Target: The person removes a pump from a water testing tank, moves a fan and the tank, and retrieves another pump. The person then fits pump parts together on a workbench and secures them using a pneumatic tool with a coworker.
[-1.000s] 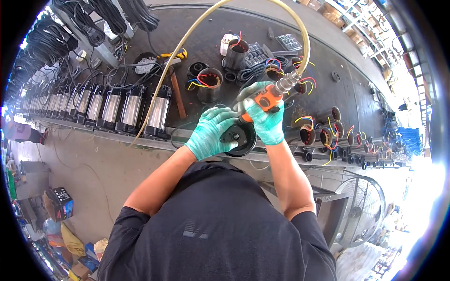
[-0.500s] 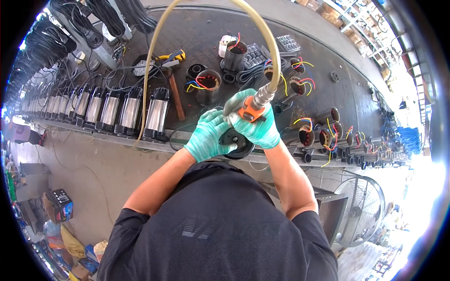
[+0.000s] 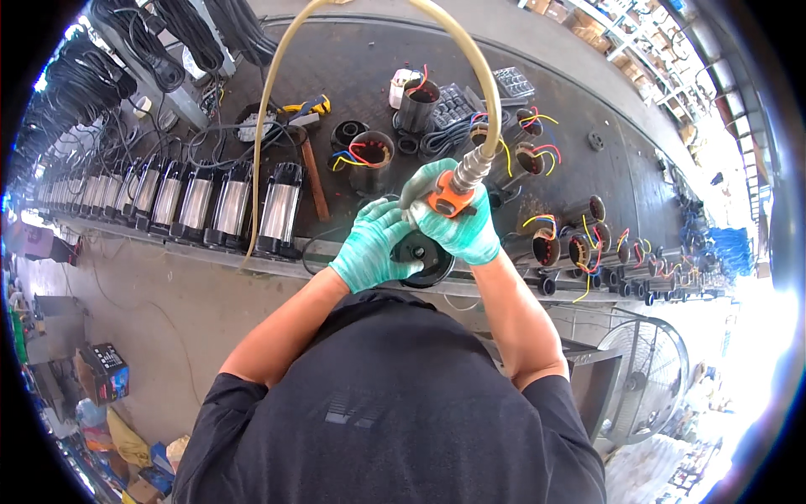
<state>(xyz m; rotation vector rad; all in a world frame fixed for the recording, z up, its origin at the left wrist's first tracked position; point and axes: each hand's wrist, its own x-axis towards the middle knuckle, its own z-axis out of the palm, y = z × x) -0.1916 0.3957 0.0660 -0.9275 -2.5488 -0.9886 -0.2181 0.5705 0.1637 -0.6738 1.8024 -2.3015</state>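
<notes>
My right hand [image 3: 457, 220], in a green-white knit glove, is wrapped round an orange air tool [image 3: 447, 198]. A metal coupling [image 3: 472, 170] joins the tool to a yellowish hose [image 3: 460, 38] that arches over the bench. My left hand [image 3: 375, 245], gloved alike, curls against a black round pump part [image 3: 430, 260] at the bench's near edge, its thumb along the part's side. The left fingertips meet the tool's lower end, just above the part. Both hands hide that tip and whatever it touches.
Finished-looking steel pumps [image 3: 280, 207] stand in a row on the left, with a hammer [image 3: 314, 176] beside them. Motor housings [image 3: 369, 160] with coloured wires stand ahead; more lie right [image 3: 546, 246]. A floor fan [image 3: 642, 378] is at the lower right.
Both hands keep nearly the same place and grip. The view has shifted very slightly; otherwise nothing visibly differs.
</notes>
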